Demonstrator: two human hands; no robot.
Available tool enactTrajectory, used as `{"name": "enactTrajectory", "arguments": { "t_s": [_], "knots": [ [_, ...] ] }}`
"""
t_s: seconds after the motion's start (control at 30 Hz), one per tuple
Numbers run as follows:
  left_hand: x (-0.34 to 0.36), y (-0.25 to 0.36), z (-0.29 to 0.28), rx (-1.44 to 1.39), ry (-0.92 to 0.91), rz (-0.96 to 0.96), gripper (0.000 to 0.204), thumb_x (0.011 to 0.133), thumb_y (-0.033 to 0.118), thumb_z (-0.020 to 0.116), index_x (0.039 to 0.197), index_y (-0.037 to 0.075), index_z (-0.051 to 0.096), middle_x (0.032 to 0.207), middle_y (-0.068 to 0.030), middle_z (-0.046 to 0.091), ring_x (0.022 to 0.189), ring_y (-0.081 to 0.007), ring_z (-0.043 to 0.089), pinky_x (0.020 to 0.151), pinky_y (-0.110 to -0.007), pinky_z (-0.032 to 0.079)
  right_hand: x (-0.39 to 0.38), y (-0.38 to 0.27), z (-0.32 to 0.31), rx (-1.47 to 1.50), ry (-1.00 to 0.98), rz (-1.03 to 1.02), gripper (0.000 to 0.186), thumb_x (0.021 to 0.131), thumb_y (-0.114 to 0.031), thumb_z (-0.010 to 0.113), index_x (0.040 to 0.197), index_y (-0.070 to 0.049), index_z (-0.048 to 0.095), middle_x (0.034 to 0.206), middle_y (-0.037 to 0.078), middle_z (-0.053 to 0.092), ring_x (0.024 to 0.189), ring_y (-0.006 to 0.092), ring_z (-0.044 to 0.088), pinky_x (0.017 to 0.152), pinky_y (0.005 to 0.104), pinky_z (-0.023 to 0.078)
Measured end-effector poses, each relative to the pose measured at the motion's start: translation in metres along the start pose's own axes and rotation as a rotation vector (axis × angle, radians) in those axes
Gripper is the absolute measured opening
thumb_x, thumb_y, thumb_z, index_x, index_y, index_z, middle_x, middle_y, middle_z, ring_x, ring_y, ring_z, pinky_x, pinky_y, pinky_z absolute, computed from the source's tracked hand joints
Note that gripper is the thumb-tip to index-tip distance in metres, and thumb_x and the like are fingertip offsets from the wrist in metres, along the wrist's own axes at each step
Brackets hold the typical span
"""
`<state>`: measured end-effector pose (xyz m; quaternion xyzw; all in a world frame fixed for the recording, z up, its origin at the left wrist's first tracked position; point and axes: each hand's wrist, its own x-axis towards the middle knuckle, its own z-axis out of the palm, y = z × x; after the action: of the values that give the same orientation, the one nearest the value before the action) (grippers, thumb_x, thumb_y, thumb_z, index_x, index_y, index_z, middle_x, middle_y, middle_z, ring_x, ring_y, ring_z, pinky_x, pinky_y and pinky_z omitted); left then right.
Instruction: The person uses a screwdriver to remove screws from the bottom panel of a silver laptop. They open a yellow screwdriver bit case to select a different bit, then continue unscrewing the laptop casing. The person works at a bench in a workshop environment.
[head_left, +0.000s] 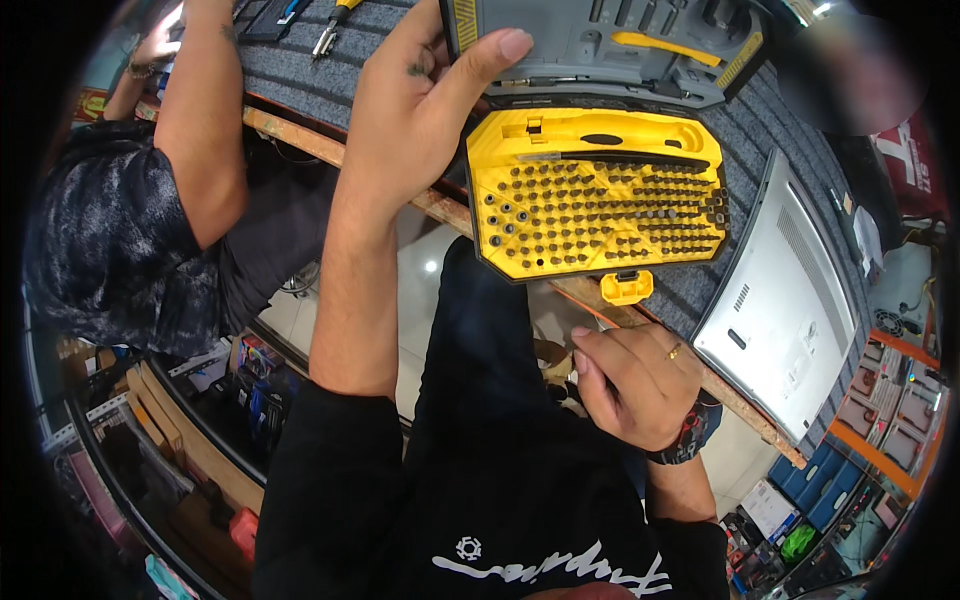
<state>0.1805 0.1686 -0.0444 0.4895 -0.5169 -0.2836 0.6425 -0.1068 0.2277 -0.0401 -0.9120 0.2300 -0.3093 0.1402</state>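
Observation:
My left hand (pixel 420 120) grips the raised grey lid (pixel 640 75) of a bit case, thumb over its edge. A yellow pry tool (pixel 665 48) and other pieces sit in the lid. The yellow lower tray (pixel 595 130) holds rows of several dark bits and a long dark tool along the top row. A small yellow holder (pixel 626 288) sits below the tray. My right hand (pixel 630 380) is curled at the bench's edge, below the case; its palm is hidden. A silver laptop (pixel 775 310) lies just right of it.
The grey ribbed bench (pixel 290 70) has a yellow-handled tool (pixel 335 25) and dark devices (pixel 265 20) at upper left. A co-worker (pixel 150 210) sits close on my left. Boxes and parts fill shelves (pixel 170 440) at lower left and blue bins (pixel 810 480) at lower right.

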Motion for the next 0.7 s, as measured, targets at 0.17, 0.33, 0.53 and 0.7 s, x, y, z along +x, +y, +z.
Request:
{"name": "enactTrajectory", "arguments": {
  "t_s": [0.17,0.33,0.53,0.7],
  "knots": [
    [0.006,0.011,0.012,-0.163,0.019,-0.091,0.039,0.101,0.015,0.068,0.132,-0.006,0.057,0.118,-0.0112,0.070,0.103,-0.0149,0.066,0.090,-0.028,0.053,0.000,0.003,0.005,0.012,0.018,0.001,0.031,0.072,-0.005,0.081,0.102,-0.006,0.075,0.084,0.004,0.067,0.067,0.0183,0.064,0.058,0.0283,0.050],
    [0.007,0.009,0.012,-0.181,-0.001,-0.093,0.038,0.101,0.015,0.068,0.131,-0.006,0.058,0.117,-0.0112,0.071,0.102,-0.0145,0.066,0.089,-0.028,0.053,0.000,0.003,0.005,0.014,0.019,0.004,0.031,0.072,-0.004,0.081,0.102,-0.006,0.076,0.084,0.004,0.067,0.067,0.0184,0.064,0.059,0.0284,0.051],
    [0.007,0.014,0.015,-0.175,0.018,-0.106,0.038,0.101,0.014,0.067,0.131,-0.007,0.058,0.118,-0.0116,0.070,0.103,-0.0145,0.066,0.090,-0.028,0.053,0.000,0.003,0.005,0.012,0.018,0.006,0.031,0.072,-0.005,0.081,0.102,-0.007,0.076,0.084,0.004,0.067,0.067,0.0182,0.064,0.059,0.0282,0.050],
    [0.006,0.013,0.016,-0.198,0.030,-0.086,0.038,0.101,0.014,0.067,0.132,-0.007,0.057,0.119,-0.0120,0.070,0.104,-0.0147,0.066,0.090,-0.028,0.053,0.001,0.003,0.005,0.016,0.021,0.001,0.031,0.071,-0.005,0.081,0.102,-0.006,0.076,0.084,0.004,0.067,0.066,0.0182,0.064,0.058,0.0282,0.050]
  ]
}}
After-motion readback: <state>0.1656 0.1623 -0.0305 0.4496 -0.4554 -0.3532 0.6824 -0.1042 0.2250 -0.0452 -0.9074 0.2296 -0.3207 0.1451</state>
